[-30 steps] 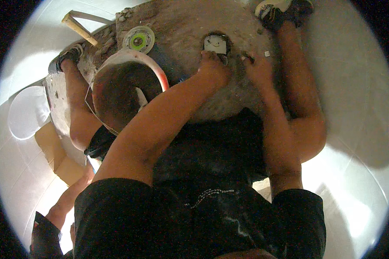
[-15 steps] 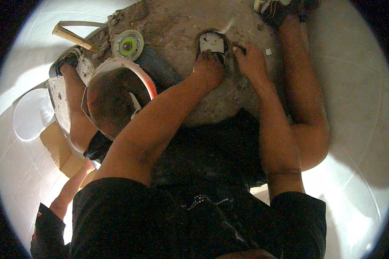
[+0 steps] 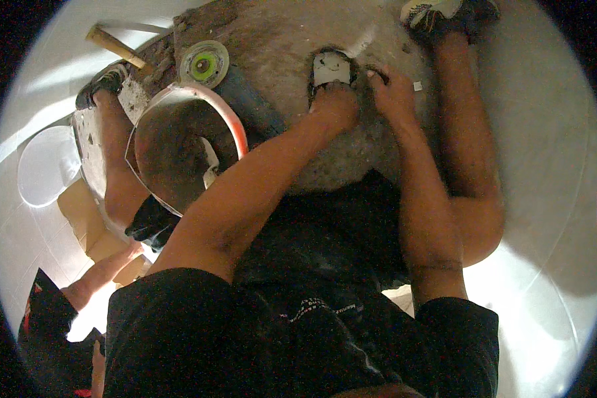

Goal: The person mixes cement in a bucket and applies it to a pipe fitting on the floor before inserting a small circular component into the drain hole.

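Observation:
A pale, flat piece [image 3: 331, 68] with a dark smudge sits within a dark-edged hole in the rough floor. My left hand [image 3: 336, 105] bends down over its near edge, covering the near side of the hole. The fingertips of that hand are hidden. Just right of the hole, my right hand [image 3: 394, 94] is held low with its fingers curled in. Something small and dark shows at its fingertips, too small to name.
Left of my left forearm stands a bucket [image 3: 235, 126] with dark contents. Beyond it lies an angle grinder [image 3: 209, 64] with a green-centred disc. A wooden-handled tool [image 3: 116, 46], a clear round lid [image 3: 46, 166] and cardboard [image 3: 83, 215] are farther left. Another person's arm [image 3: 103, 275] reaches in at lower left.
My left hand has shifted slightly right, over the near right edge of the pale piece. The right hand stays beside the hole. At lower left, the other person's arm and sleeve have moved left.

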Motion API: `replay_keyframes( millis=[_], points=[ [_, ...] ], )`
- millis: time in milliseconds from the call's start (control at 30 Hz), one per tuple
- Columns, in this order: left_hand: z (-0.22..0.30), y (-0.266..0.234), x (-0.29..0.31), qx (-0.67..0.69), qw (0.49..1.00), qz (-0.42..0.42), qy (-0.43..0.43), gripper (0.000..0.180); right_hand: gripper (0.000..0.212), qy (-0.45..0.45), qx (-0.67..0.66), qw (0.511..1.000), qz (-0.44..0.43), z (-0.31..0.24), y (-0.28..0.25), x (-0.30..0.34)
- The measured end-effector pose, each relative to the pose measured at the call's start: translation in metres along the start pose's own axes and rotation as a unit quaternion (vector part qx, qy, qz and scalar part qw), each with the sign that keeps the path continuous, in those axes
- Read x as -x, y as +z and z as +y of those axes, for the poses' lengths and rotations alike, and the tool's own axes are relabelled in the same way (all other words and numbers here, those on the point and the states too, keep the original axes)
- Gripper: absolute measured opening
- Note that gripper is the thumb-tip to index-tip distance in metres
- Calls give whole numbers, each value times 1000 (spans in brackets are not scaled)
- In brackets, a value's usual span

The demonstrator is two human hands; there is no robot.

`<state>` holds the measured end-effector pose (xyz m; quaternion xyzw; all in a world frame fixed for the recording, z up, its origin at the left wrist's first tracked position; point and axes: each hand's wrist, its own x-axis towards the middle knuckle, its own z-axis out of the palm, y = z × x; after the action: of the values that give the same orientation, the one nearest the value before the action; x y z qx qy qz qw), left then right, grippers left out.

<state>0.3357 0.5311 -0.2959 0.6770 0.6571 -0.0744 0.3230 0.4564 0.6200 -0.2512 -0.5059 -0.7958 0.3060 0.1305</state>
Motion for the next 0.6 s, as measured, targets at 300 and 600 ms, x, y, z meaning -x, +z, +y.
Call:
replay_keyframes(
  millis=[300, 600],
  points=[
    [15, -1, -4, 331, 919, 2, -212, 63, 25, -130, 36, 990, -29, 4, -3, -12],
    [13, 50, -54, 429, 871, 102, -218, 75, 32, -278, 292, 904, -142, 1, 15, -29]
  ],
)
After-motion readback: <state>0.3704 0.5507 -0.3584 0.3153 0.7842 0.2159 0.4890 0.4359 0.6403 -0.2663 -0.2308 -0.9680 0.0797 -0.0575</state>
